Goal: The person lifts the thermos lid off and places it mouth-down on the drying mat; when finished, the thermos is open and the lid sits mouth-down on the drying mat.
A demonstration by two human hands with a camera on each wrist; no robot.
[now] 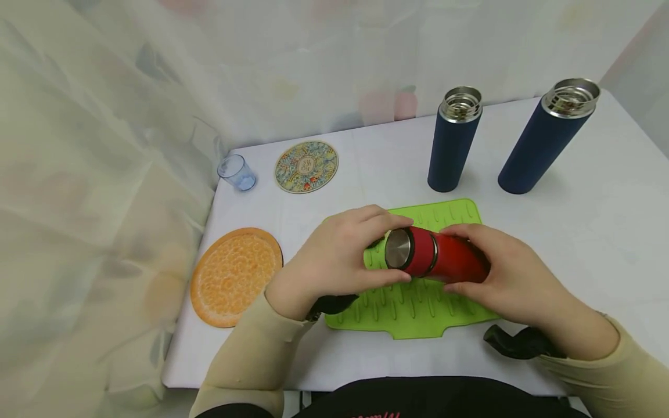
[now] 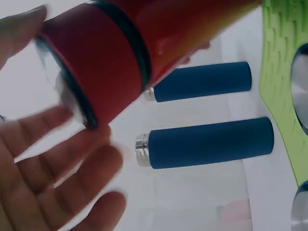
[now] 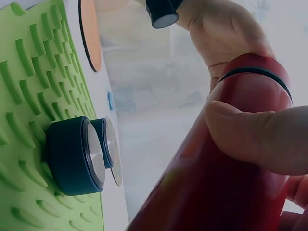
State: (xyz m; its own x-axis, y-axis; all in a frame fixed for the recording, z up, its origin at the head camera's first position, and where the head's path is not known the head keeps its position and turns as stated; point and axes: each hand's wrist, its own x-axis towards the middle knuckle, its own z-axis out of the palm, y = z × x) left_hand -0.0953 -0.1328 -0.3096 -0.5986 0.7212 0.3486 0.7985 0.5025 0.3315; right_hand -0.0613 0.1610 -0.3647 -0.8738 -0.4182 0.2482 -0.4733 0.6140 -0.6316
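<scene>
A red thermos [image 1: 460, 259] is held tilted above a green ridged mat [image 1: 413, 310], its lid [image 1: 420, 251] with the silver top turned toward the left. My right hand [image 1: 514, 273] grips the body, thumb on one side and fingers round the other. My left hand [image 1: 340, 252] has its thumb and fingertips at the lid's rim, on opposite sides; the other fingers [image 2: 91, 178] are spread loosely below it. The lid sits on the thermos. On the mat, in the right wrist view, stand two dark blue lids, a nearer lid [image 3: 72, 156] and a farther lid [image 3: 108, 144], largely hidden in the head view.
Two lidless dark blue thermoses, one upright bottle [image 1: 453, 148] and one at the right [image 1: 543, 145], stand behind the mat. Left lie a patterned round trivet [image 1: 306, 166], an orange round mat [image 1: 237, 276] and a small blue glass [image 1: 237, 172]. A curtain [image 1: 313, 69] hangs behind the table.
</scene>
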